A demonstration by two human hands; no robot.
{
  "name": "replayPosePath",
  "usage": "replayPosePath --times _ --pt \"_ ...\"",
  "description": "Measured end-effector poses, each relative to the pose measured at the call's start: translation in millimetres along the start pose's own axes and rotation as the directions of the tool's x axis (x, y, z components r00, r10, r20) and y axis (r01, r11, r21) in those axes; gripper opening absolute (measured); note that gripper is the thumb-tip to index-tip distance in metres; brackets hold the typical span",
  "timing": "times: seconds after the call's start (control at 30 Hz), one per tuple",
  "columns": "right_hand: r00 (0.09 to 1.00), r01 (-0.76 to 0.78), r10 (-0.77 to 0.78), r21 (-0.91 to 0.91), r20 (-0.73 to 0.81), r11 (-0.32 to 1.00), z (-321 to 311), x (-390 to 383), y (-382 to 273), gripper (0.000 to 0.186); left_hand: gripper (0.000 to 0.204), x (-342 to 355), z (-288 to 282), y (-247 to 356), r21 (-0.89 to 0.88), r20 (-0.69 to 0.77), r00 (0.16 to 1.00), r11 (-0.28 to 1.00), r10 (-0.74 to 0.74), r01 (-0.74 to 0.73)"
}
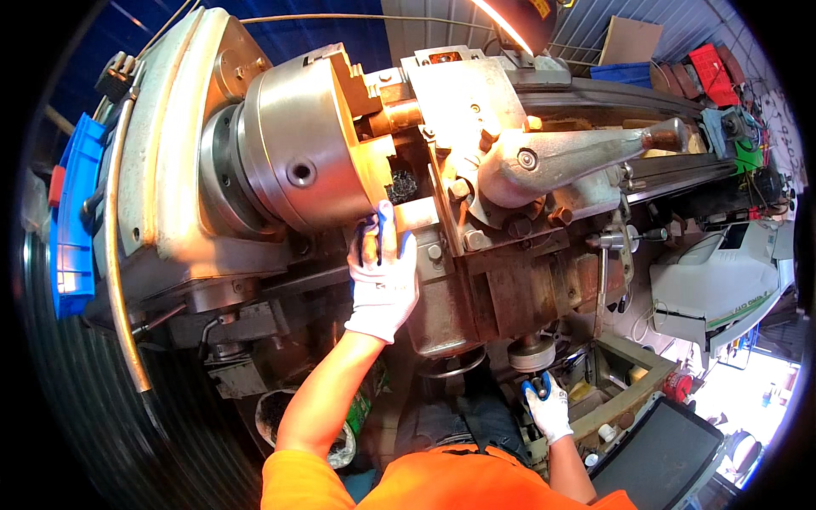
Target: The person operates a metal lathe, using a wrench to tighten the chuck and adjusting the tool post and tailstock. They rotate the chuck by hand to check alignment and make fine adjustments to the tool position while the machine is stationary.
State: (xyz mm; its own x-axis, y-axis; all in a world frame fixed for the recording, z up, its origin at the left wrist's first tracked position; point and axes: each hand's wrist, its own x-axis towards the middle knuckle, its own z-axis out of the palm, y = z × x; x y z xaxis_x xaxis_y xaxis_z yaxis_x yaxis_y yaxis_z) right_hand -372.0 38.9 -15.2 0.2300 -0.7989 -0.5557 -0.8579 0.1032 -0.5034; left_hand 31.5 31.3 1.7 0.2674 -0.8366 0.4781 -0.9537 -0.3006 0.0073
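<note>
My left hand [382, 285], in a white glove with blue fingertips, reaches up to the lower edge of a lathe's large steel chuck [293, 140]. Its fingers are stretched and apart, with nothing visible in them; whether they touch the chuck I cannot tell. A short round workpiece [398, 117] shines between the chuck jaws, under the lamp. Right of it stands the tool post, topped by a long clamping lever [578, 160]. My right hand [548, 408], gloved alike, is closed round a crank handle [539, 387] below a graduated dial [532, 354] on the carriage.
A lit lamp [518, 25] hangs over the tool post. Lathe bed rails [654, 106] run off to the right. A blue plastic bin [75, 221] is at far left, and a bucket [342, 446] stands below my left forearm. A dark flat tray [659, 450] lies at lower right.
</note>
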Motion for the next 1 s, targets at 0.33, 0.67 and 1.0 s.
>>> replayPosePath --times 0.33,0.67,1.0 --pt "1.0 -0.028 0.029 0.049 -0.009 0.998 5 1 13 0.06 0.043 130 -120 -38 -0.208 -0.187 0.981 0.978 -0.04 0.0" --pt "0.999 0.032 -0.032 -0.003 0.006 0.999 -3 2 -7 0.054 0.04 128 -80 -35 -0.009 -0.037 0.998 0.999 0.048 -0.048" --pt "0.998 -0.046 0.046 0.012 0.046 0.999 -6 2 -10 0.054 0.049 45 -33 -4 0.019 0.153 0.988 0.999 -0.034 0.032"
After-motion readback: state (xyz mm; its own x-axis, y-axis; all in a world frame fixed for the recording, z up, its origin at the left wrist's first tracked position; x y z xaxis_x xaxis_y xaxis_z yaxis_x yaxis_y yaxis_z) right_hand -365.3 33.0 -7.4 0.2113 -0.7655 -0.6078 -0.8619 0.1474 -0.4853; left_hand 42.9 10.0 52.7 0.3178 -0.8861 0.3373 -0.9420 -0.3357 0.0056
